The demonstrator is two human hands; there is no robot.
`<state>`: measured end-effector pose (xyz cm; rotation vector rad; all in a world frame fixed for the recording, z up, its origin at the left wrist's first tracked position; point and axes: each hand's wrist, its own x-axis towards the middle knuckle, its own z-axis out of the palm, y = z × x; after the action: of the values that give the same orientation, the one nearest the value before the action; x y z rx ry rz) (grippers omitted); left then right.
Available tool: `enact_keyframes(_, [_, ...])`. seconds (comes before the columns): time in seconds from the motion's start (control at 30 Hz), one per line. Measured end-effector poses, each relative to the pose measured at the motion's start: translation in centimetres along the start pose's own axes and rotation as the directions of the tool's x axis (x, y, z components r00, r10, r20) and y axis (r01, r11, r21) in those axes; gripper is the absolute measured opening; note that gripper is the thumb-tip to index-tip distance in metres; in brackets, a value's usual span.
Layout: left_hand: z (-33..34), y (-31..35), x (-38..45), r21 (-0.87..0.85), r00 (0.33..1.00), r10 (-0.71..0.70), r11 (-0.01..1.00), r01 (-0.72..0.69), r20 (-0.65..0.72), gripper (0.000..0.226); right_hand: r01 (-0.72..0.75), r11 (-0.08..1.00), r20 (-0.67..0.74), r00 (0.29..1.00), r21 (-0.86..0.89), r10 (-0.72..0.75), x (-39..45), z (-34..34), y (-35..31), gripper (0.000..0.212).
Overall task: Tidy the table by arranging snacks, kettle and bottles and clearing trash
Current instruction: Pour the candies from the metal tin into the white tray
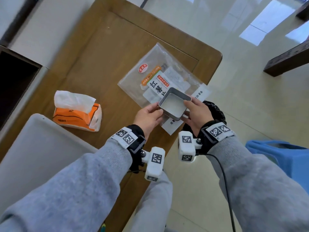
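A square metal tin [173, 104], open side up and with nothing visible inside, is held between both hands just above the table's right edge. My left hand [148, 117] grips its left wall, thumb over the rim. My right hand [196, 113] grips its right wall with the thumb on the rim. Under and behind the tin lies a flat clear snack bag [155, 72] with red and orange labels, resting on the wooden table [93, 47].
An orange tissue pack [77, 113] with a white tissue sticking out lies at the table's left. A grey chair back [38, 144] stands at the near left. A blue bin [282, 158] and something black [215, 109] sit on the tiled floor to the right.
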<state>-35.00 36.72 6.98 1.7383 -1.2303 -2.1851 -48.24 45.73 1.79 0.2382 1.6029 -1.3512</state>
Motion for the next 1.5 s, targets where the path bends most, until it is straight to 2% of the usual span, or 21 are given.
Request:
enact_keyframes(0.23, [-10.6, 1.1, -1.6, -0.080, 0.999, 0.019, 0.997, -0.022, -0.040, 0.042, 0.058, 0.960, -0.012, 0.998, -0.275, -0.063, -1.9, 11.5, 1.3, 0.031])
enact_keyframes(0.3, [-13.2, 1.8, -1.8, -0.085, 0.998, 0.045, 0.995, -0.048, -0.038, 0.047, 0.065, 0.953, -0.022, 0.997, -0.297, -0.074, -2.2, 14.3, 1.2, 0.029])
enact_keyframes(0.37, [-16.5, 2.5, -1.8, -0.111, 0.998, 0.046, 0.992, -0.052, -0.050, 0.050, 0.072, 0.947, -0.014, 0.997, -0.313, -0.081, -2.6, 17.8, 1.5, 0.018])
enact_keyframes(0.43, [-19.3, 3.0, -1.8, -0.131, 0.996, 0.048, 0.990, -0.057, -0.073, 0.050, 0.080, 0.948, -0.040, 0.995, -0.309, -0.097, -2.9, 20.4, 1.6, 0.007])
enact_keyframes(0.6, [-27.2, 4.0, -0.9, -0.165, 0.984, 0.082, 0.980, -0.108, -0.159, 0.044, 0.154, 0.963, -0.116, 0.976, -0.221, -0.182, -3.3, 27.9, 1.1, 0.021])
enact_keyframes(0.8, [-35.2, 5.1, 0.8, -0.301, 0.972, 0.062, 0.945, -0.131, -0.227, 0.037, 0.162, 0.971, 0.018, 0.987, -0.176, -0.162, -3.9, 36.2, 2.1, 0.027])
enact_keyframes(1.0, [-39.6, 6.2, 2.8, -0.340, 0.969, 0.040, 0.932, -0.124, -0.243, 0.032, 0.102, 0.986, 0.104, 0.991, -0.130, -0.089, -3.1, 41.4, 4.2, 0.018])
enact_keyframes(1.23, [-42.0, 8.5, 6.3, -0.326, 0.967, 0.016, 0.940, -0.101, -0.253, 0.019, 0.060, 0.975, 0.157, 0.987, -0.216, -0.026, 0.5, 45.0, 3.2, 0.025])
enact_keyframes(1.5, [-45.2, 12.7, 9.6, -0.458, 0.942, -0.009, 0.875, -0.155, -0.335, 0.023, 0.095, 0.948, 0.253, 0.967, -0.304, -0.016, 3.2, 51.3, 0.3, 0.025])
